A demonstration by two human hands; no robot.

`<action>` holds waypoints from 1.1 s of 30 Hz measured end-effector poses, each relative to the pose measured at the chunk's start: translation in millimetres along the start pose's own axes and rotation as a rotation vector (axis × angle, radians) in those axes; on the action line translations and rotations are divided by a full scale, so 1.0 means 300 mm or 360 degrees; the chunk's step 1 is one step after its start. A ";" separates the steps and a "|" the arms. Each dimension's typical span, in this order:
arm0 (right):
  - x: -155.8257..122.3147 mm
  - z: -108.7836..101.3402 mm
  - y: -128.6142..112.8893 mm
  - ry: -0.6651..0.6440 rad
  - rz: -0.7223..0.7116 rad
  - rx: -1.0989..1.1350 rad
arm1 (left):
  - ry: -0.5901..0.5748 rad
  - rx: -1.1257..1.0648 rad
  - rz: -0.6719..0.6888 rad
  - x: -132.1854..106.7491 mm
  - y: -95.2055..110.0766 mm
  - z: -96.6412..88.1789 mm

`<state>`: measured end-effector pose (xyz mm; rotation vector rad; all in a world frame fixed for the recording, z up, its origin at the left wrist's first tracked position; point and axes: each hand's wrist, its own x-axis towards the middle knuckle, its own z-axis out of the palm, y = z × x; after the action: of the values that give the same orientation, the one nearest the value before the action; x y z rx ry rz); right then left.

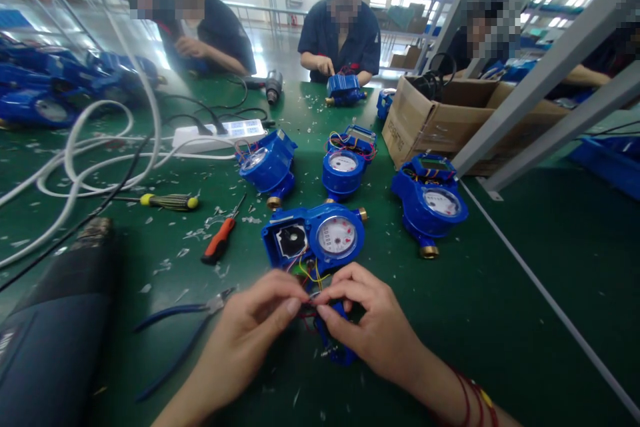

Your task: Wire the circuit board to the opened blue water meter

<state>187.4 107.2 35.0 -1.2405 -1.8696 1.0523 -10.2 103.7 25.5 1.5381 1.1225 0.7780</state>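
In the head view, a blue water meter (336, 237) lies in front of me with its side housing open. Thin wires (316, 272), some of them yellow, run from it down to my fingertips. My left hand (257, 320) and my right hand (373, 317) meet there, each with thumb and index finger pinched on the wires. Exactly which wire each holds is partly hidden by the fingers. A blue cover part (343, 347) sits just under my right hand. Pliers with blue handles (175, 310) lie open beside my left forearm.
An orange screwdriver (219, 240), a yellow-black screwdriver (170, 201) and a dark heat gun (60, 320) lie left. More meters (343, 170) stand beyond. A power strip (220, 135) with cables is at back left, a cardboard box (440, 123) and metal post (545, 60) right. Co-workers sit opposite.
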 end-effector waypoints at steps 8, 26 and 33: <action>0.008 -0.005 0.019 -0.0075 0.0203 0.0292 | 0.0057 0.0385 0.0213 -0.006 -0.019 0.000; -0.020 0.025 -0.015 0.0242 0.0183 0.0202 | 0.0694 0.1218 0.0762 -0.064 0.000 0.135; -0.030 0.043 -0.019 0.0366 0.0131 0.0128 | 0.0790 0.1308 0.0775 -0.061 0.000 0.145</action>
<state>177.1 94.2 33.2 -1.3399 -1.5999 0.9732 22.6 71.1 15.5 2.4513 1.5689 1.1462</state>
